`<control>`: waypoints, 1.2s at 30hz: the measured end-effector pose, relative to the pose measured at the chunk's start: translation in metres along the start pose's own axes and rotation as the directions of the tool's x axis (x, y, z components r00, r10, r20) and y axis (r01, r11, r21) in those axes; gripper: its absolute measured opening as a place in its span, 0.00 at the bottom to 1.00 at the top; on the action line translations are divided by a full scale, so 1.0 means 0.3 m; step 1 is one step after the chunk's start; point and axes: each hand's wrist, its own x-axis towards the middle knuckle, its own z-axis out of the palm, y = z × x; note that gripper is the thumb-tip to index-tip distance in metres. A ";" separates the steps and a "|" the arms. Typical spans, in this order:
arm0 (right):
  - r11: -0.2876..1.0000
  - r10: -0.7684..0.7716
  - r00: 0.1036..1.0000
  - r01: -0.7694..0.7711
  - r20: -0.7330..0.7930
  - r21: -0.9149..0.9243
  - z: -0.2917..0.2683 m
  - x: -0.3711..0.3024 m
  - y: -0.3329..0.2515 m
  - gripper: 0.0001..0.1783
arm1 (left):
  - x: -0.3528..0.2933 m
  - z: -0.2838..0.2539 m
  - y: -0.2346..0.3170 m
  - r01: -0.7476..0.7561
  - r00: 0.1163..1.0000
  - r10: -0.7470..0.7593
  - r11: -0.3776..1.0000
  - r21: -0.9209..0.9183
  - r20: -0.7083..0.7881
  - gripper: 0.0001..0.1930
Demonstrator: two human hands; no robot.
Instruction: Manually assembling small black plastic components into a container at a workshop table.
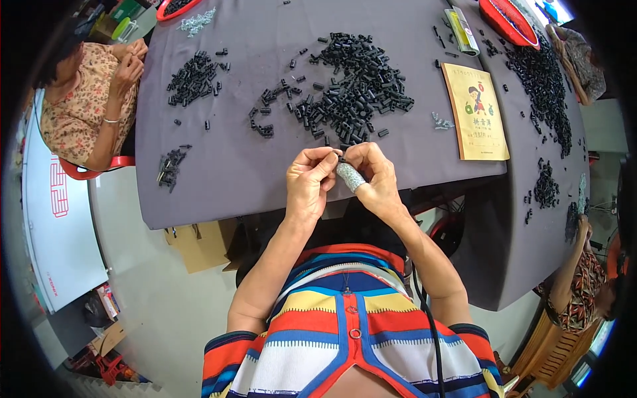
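Observation:
My left hand [309, 182] and my right hand [377, 178] meet just above the front edge of the grey-covered table [219, 146]. Both are closed, fingertips together around a small black cylindrical part [340, 158], mostly hidden by the fingers. A speckled grey-white wrap [350, 177] covers my right thumb. Right beyond my fingertips lies a large heap of similar black parts [355, 86]. Looser parts [262, 129] trail off to its left. Whether each hand grips a separate piece is too small to make out.
A smaller black pile [192, 79] and a little cluster [171, 167] lie to the left. A yellow booklet [474, 113] lies at right, beside small clear pieces [442, 121]. Red baskets [509, 23] stand farther back. People sit left [83, 106] and right [584, 285]. A black cable [431, 325] hangs by my right side.

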 end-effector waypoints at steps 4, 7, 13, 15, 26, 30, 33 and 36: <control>0.974 0.087 0.996 -0.078 0.031 -0.213 -0.010 -0.002 -0.049 0.12 | -0.001 -0.008 -0.003 -0.004 1.000 0.005 1.000 -0.014 0.021 0.03; 0.948 0.014 0.997 0.010 0.075 -0.317 -0.005 0.008 -0.064 0.11 | 0.001 -0.015 -0.001 -0.009 1.000 0.009 1.000 -0.013 0.027 0.03; 0.960 0.156 0.975 -0.113 0.156 -0.256 -0.020 0.014 -0.063 0.07 | -0.003 -0.009 -0.003 -0.010 0.998 0.009 1.000 0.008 0.068 0.05; 0.961 0.150 0.974 -0.103 0.167 -0.258 -0.025 0.017 -0.060 0.07 | -0.013 0.009 0.009 -0.001 0.998 0.000 1.000 0.020 0.063 0.07; 0.936 0.018 0.983 0.047 0.181 -0.350 -0.014 0.009 -0.068 0.06 | -0.022 0.034 0.075 -0.480 0.877 0.207 0.311 0.820 0.434 0.08; 0.940 -0.044 0.980 0.107 0.194 -0.325 -0.004 0.000 -0.051 0.05 | -0.013 0.010 0.048 -0.424 0.906 0.194 0.388 0.818 0.376 0.10; 0.941 -0.050 0.978 0.114 0.201 -0.319 -0.002 0.009 -0.047 0.05 | -0.014 0.014 0.046 -0.390 0.921 0.201 0.432 0.813 0.335 0.12; 0.919 0.002 0.982 0.072 0.188 -0.387 -0.011 0.021 -0.066 0.07 | -0.025 0.026 0.052 -0.352 0.936 0.183 0.454 0.818 0.301 0.12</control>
